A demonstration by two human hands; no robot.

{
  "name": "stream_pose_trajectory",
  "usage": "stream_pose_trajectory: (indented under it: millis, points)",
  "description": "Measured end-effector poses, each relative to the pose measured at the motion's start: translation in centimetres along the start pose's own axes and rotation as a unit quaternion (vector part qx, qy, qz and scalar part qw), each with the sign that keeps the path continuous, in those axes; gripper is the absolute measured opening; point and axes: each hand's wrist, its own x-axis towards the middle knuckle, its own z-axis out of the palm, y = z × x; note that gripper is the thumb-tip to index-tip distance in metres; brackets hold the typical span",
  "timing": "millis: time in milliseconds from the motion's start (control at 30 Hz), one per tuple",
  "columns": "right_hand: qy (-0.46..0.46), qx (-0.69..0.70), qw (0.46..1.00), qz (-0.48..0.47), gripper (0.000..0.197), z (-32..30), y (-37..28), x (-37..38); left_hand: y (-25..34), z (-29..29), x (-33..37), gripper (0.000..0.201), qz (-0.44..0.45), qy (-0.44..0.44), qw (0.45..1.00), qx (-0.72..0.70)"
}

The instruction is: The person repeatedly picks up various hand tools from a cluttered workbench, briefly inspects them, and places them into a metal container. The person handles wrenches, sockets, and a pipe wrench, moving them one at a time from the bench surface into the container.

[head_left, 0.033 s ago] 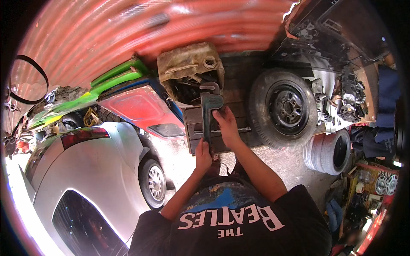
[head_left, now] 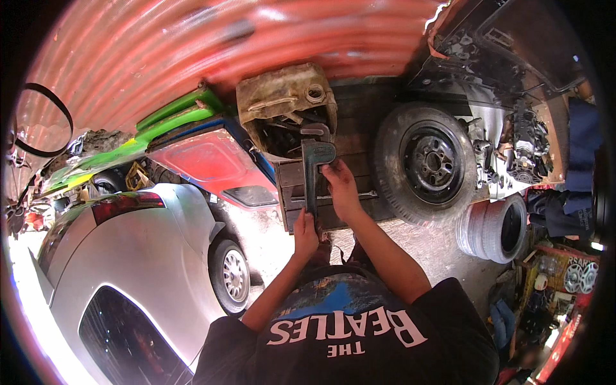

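A large pipe wrench [head_left: 311,183] with a dark green body stands head-up before me, its hooked jaw at the far end. My left hand [head_left: 306,237] is closed round the lower end of its handle. Just below the wrench's head, my right hand [head_left: 344,192] has its fingers bent against the tool's right side; the exact contact of the fingertips is partly hidden. Beyond the jaw, a cut-open, dirty yellowish plastic container [head_left: 269,96] lies on the dark bench [head_left: 353,167] with tools inside.
A wheel with its tyre [head_left: 391,163] is on the bench to the right, with greasy engine parts [head_left: 529,147] beyond it. More tyres [head_left: 491,228] stand on the floor. A silver car [head_left: 147,250] fills the left, near a red panel [head_left: 215,163]. Corrugated sheet [head_left: 212,38] closes the back.
The fingers of my right hand have shifted slightly beside the wrench's head. My left hand and the wrench stay almost where they were.
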Motion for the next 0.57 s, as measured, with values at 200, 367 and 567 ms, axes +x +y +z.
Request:
stream_pose_trajectory:
  millis: [200,367,567]
  points:
    - [0.016,-0.053,0.998,0.007,0.032,-1.8,1.1,0.2,1.5,0.5,0.3,0.033,0.016,-0.021,1.0,0.015]
    - [-0.012,0.023,0.999,0.026,0.047,-2.7,1.3,1.8,1.9,0.9,0.7,0.033,0.001,-0.015,1.0,0.009]
    - [-0.099,-0.06,0.99,-0.078,0.065,-1.4,0.3,1.9,2.5,1.0,0.2,0.033,-0.015,-0.03,0.999,-0.034]
